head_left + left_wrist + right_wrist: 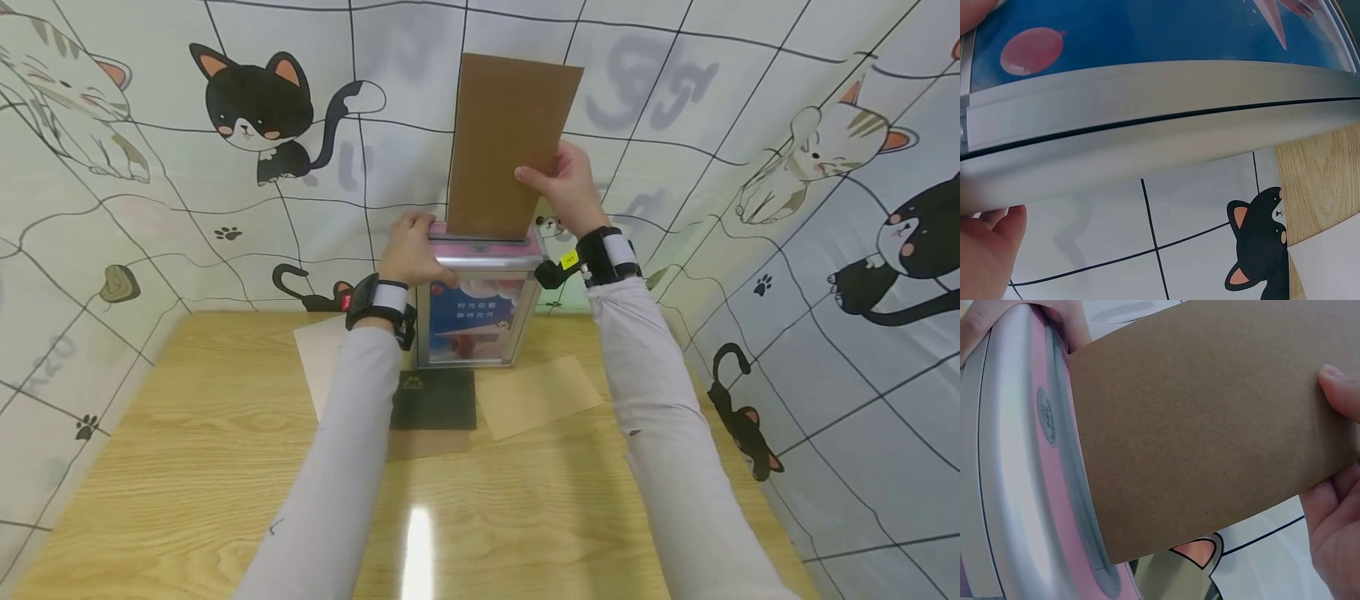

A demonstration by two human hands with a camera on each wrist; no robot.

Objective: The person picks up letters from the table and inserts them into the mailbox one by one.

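My right hand (566, 187) pinches a brown kraft paper envelope or card (510, 133) near its right edge, thumb on the face toward me. The paper stands upright above a slotted box (480, 262) with a pink top, silver rim and blue picture front. In the right wrist view, the paper's lower edge (1094, 475) lies along the grey slot (1063, 425); I cannot tell whether it has entered. My left hand (412, 254) grips the box's top left corner, thumb at the front and fingers behind, as the left wrist view shows at the box's silver rim (1166, 94).
Before the box lie a dark green envelope (435, 404) over a brown paper (427, 444), a tan envelope (540, 397) to the right and a white sheet (311, 350) partly under my left forearm. A cat-print cloth (405, 167) hangs behind the wooden table (510, 517).
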